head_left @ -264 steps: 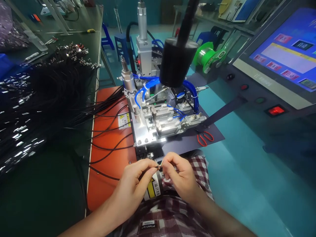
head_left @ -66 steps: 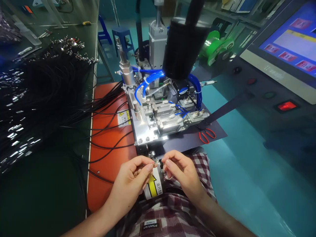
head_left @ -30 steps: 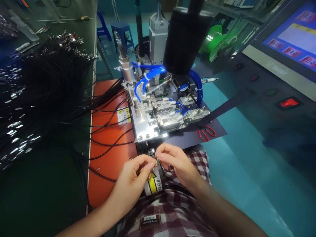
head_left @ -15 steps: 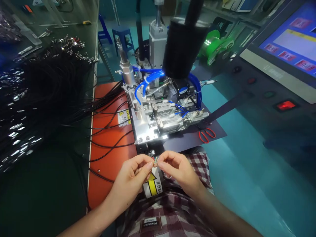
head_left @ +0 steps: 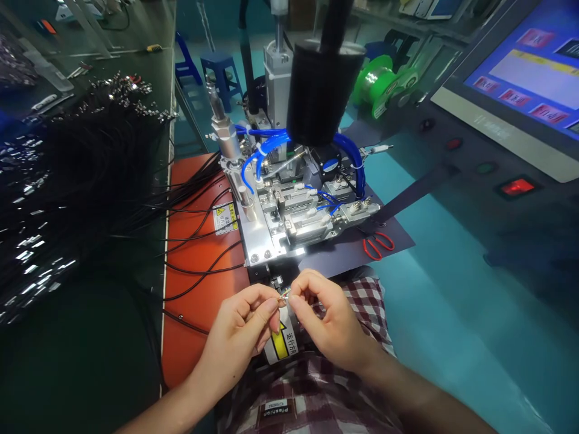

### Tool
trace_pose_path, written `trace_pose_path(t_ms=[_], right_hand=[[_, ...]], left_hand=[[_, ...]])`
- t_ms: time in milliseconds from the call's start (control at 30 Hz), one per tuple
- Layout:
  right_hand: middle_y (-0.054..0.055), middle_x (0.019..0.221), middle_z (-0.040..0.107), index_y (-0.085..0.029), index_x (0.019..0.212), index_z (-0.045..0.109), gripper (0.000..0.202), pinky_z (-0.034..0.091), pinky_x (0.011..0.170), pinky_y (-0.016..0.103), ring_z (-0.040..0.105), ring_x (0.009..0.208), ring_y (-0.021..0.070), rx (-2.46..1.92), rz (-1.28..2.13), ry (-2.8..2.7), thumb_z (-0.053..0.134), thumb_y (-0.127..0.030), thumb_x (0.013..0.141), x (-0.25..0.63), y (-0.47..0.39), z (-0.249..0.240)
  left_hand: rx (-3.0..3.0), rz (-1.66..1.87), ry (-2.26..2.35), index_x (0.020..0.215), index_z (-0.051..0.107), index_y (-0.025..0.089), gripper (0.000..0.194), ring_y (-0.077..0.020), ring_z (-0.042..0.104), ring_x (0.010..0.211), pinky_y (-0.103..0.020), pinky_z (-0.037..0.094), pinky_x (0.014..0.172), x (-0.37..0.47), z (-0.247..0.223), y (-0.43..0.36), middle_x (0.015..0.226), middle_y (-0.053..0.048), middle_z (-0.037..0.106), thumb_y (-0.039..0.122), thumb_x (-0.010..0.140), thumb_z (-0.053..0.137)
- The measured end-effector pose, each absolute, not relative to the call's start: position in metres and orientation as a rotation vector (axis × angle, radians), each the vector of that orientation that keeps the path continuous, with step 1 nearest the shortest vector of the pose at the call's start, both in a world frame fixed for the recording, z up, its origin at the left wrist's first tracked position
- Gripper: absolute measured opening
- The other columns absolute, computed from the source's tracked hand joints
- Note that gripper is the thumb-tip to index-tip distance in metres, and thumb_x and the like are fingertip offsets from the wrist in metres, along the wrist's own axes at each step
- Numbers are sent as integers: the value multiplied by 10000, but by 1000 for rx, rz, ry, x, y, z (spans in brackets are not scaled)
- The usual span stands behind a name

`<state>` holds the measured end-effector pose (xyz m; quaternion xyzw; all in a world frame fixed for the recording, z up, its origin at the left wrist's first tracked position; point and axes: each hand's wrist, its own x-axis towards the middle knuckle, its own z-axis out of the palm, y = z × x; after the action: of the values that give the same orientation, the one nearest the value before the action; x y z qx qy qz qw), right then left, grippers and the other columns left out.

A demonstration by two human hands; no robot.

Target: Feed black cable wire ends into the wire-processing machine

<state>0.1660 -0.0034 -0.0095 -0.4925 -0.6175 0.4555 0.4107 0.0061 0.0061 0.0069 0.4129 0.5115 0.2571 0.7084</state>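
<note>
Thin coloured wires [head_left: 284,294] run between my two hands, just in front of the machine's near edge. My left hand [head_left: 248,319] pinches them from the left between thumb and forefinger. From the right, the thumb and fingers of my right hand [head_left: 323,316] are closed on the wires' other end. Fingertips hide most of the wires. Below the hands is a white label with a yellow arrow [head_left: 279,345]. Directly beyond stands the metal machine [head_left: 294,211] with blue air tubes [head_left: 271,143].
Several black cables [head_left: 203,265] cross the orange base plate [head_left: 187,343] at left. A large heap of black cables [head_left: 90,163] lies on the left table. Red-handled scissors [head_left: 379,246] rest right of the machine. A control screen [head_left: 520,84] and green spool [head_left: 375,84] stand at right.
My right hand has turned slightly and its fingers have risen a little at the wires. The wires lie flatter between the fingertips. The view has shifted slightly.
</note>
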Motion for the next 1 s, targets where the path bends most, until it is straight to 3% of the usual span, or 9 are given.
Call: trace_pose_path(t_ms=[167, 433, 633, 800, 1000], right_hand=[[4, 718, 474, -187, 761, 473, 92, 362, 623, 299, 460, 653, 147, -1279, 931, -1764, 472, -143, 842, 170, 0, -7], [8, 718, 479, -198, 760, 475, 97, 379, 617, 298, 477, 653, 153, -1309, 936, -1714, 462, -160, 848, 168, 2, -10], [-2, 705, 499, -190, 746, 512, 115, 387, 565, 261, 470, 609, 127, -1303, 1191, -1444, 491, -208, 858, 166, 3, -17], [-26, 630, 512, -169, 852, 586, 110, 362, 463, 227, 441, 488, 93, -1293, 1496, -1126, 542, -269, 833, 165, 1, -22], [-23, 605, 514, -168, 702, 572, 130, 354, 463, 226, 426, 498, 93, -1313, 1402, -1079, 576, -243, 808, 155, -4, -16]], left_hand=[[910, 554, 1147, 741, 522, 162, 259, -24, 273, 398, -150, 184, 370, 7, 6, 6, 545, 62, 448, 397, 850, 534], [950, 506, 1127, 784, 541, 160, 282, -32, 230, 398, -169, 142, 366, 4, 2, 7, 549, 60, 434, 424, 870, 489], [963, 558, 1129, 803, 557, 154, 261, -41, 241, 421, -172, 152, 379, 3, 1, 9, 554, 51, 445, 404, 861, 512], [933, 578, 1126, 816, 569, 151, 240, -39, 258, 434, -166, 161, 391, 1, -2, 10, 560, 42, 473, 382, 863, 522], [956, 596, 1127, 800, 570, 148, 216, -29, 288, 434, -141, 183, 399, 3, 1, 10, 544, 53, 466, 355, 854, 547]])
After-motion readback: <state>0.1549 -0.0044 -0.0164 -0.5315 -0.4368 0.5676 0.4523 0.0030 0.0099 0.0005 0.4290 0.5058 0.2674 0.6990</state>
